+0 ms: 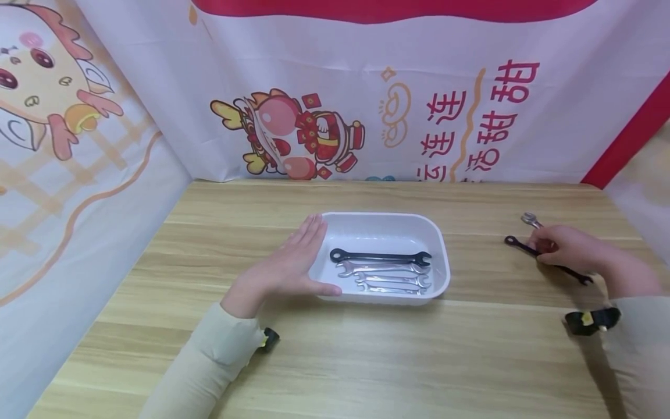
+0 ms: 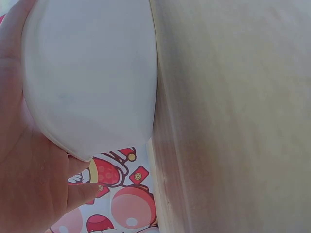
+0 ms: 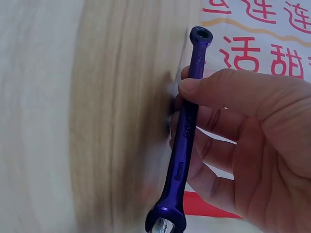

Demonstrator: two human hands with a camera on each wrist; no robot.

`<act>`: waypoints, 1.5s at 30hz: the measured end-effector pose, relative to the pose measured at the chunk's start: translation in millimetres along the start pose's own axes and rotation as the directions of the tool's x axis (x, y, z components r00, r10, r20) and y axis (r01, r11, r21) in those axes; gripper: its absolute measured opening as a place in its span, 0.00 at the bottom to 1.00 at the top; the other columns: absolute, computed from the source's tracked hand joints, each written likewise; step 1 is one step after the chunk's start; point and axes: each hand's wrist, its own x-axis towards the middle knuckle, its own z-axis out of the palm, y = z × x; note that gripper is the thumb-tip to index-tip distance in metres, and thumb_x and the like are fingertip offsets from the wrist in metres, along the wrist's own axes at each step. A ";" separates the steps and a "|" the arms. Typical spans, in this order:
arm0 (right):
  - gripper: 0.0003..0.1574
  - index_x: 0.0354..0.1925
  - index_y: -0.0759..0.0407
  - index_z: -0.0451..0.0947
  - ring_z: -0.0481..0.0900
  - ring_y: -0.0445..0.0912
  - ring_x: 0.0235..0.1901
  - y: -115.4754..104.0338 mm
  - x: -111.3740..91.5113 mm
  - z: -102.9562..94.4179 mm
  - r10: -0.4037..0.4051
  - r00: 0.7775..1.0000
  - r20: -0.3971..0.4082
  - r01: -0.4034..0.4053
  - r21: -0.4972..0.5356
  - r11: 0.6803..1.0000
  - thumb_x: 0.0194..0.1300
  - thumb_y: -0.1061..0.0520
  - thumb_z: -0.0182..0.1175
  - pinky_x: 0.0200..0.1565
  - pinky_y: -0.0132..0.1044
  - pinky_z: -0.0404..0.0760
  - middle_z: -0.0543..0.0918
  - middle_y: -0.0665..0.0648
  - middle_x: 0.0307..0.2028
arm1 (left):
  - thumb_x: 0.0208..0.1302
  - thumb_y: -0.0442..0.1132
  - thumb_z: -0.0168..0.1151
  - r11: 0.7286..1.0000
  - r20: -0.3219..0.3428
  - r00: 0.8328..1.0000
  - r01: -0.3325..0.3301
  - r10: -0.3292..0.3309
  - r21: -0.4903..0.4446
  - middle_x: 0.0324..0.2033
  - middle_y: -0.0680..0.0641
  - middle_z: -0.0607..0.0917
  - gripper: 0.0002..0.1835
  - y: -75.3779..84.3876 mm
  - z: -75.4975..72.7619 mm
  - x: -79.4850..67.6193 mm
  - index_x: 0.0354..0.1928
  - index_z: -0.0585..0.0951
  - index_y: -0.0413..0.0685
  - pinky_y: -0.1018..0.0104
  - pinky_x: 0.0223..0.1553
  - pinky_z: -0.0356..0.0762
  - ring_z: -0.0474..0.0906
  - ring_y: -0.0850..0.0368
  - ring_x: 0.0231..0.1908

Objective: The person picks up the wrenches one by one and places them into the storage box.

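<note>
My left hand (image 1: 290,265) rests against the left end of a white plastic tray (image 1: 444,256), with the thumb at its near corner and the fingers at its far corner. In the left wrist view, the palm side faces the tray's outer wall (image 2: 92,82). My right hand (image 1: 567,249) pinches a dark combination wrench (image 3: 182,141) between thumb and fingers; it looks purple in the right wrist view. Just beyond that hand is a silver wrench (image 1: 531,219), mostly hidden by the fingers. Inside the tray lie a black combination wrench (image 1: 379,256) and several silver wrenches (image 1: 387,268).
A wood-grain table (image 1: 366,361) bears everything. Printed cloth (image 1: 335,58) hangs along its back edge, and another patterned cloth (image 1: 68,192) stands along the left side. Bare tabletop lies between the tray and my right hand.
</note>
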 end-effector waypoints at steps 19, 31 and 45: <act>0.09 0.42 0.60 0.78 0.71 0.41 0.33 -9.0 -8.1 -1.8 0.016 0.999 -0.042 -0.014 0.054 0.998 0.63 0.65 0.63 0.33 0.31 0.72 0.79 0.51 0.33 | 0.47 0.79 0.62 1.000 -0.008 1.000 0.005 -0.005 -0.002 0.79 0.49 0.31 0.71 2.2 -0.3 -1.3 0.79 0.36 0.47 0.50 0.78 0.38 0.24 0.54 0.79; 0.10 0.46 0.62 0.79 0.73 0.48 0.38 -30.5 -5.1 -10.0 0.012 0.998 -0.064 -0.008 0.074 0.997 0.65 0.65 0.62 0.34 0.31 0.75 0.81 0.54 0.36 | 0.48 0.78 0.63 1.000 -0.009 1.000 -0.002 0.001 -0.010 0.80 0.47 0.32 0.71 4.1 -2.7 -2.5 0.79 0.37 0.46 0.48 0.78 0.39 0.25 0.51 0.79; 0.08 0.44 0.61 0.80 0.73 0.49 0.39 -55.9 2.8 -19.1 -0.010 0.996 -0.093 0.019 0.088 0.996 0.65 0.64 0.62 0.39 0.38 0.74 0.82 0.55 0.36 | 0.47 0.79 0.62 1.000 -0.005 1.000 0.001 -0.001 -0.009 0.79 0.48 0.31 0.71 4.1 -1.7 -1.6 0.79 0.37 0.47 0.49 0.78 0.39 0.25 0.52 0.79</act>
